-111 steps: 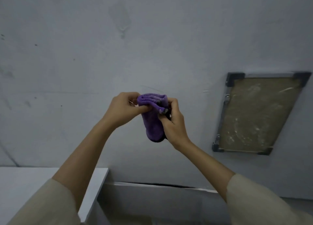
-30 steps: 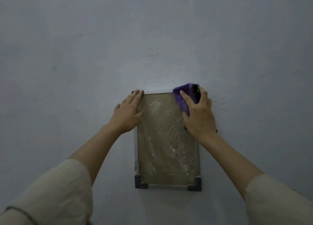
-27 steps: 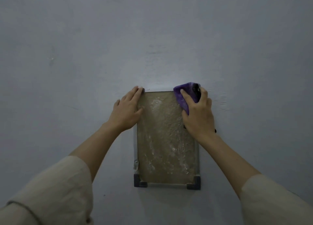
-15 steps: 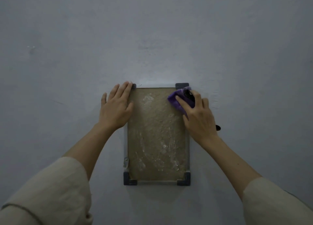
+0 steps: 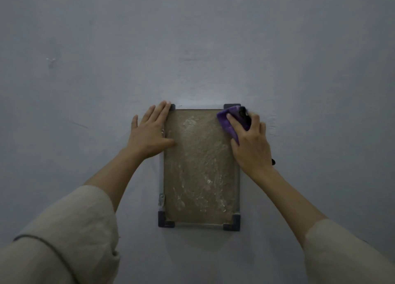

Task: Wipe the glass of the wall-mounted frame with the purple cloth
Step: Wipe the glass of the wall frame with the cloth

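Fingers of the right hand [image 5: 252, 142] clamp the purple cloth [image 5: 229, 123] on the frame [image 5: 161, 177] glass — left hand [image 5: 149, 134] splayed flat.

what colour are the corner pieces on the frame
Dark grey corner pieces, seen in the head view, on the frame.

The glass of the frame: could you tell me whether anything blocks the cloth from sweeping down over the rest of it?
Only the left hand, whose thumb overlaps the glass's upper left edge. The purple cloth, under the right hand, sits at the top right.
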